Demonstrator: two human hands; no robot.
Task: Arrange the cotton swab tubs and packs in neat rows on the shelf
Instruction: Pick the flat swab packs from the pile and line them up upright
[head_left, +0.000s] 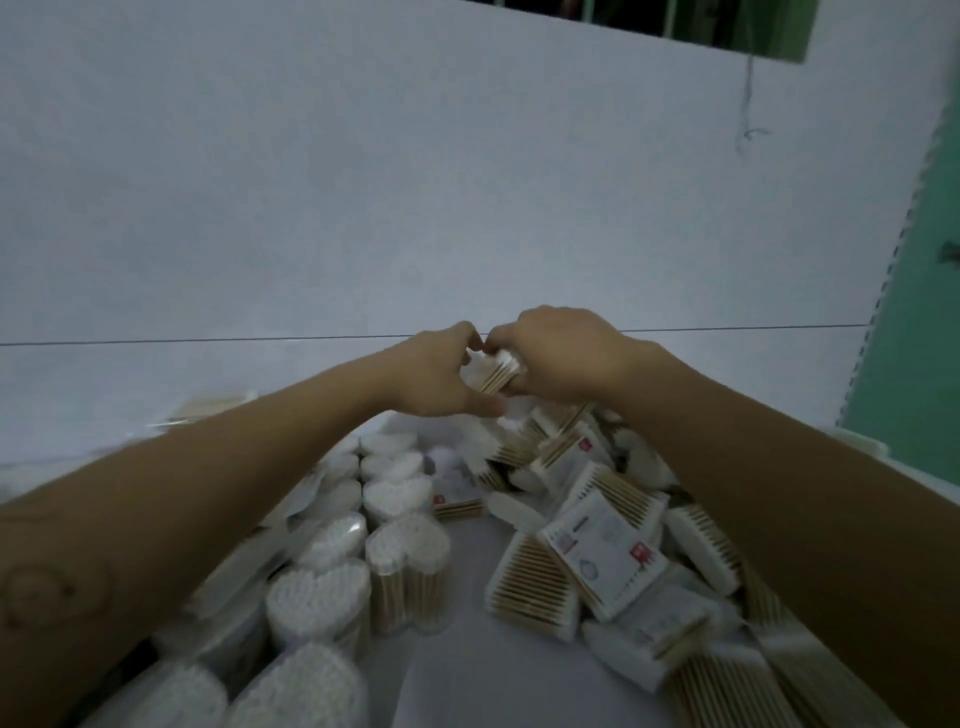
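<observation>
Head view: two hands clamped on one swab pack

We see both hands meeting on a single pack (498, 371) of wooden-stick cotton swabs, at the far end of the white shelf (467, 649). The left hand (441, 374) curls round the pack's left side, with its thumb lying under the pack. The right hand (561, 358) has its fingers bent over the pack's right side and top. Between them we can make out only the white tips and part of the pale sticks. We cannot tell whether the pack touches the shelf.

Nearer to us than the pack and to its left, the tubs (408, 566) stand upright in two close rows, white swab tips facing up. Nearer to us and to its right, the loose packs (602, 551) lie in a heap at mixed angles, overlapping one another. Between those two groups, straight below the pack, a strip of shelf shows.

Behind the pack rises a plain white back panel (415, 182). Far to the pack's right we see a green wall (924, 338).
</observation>
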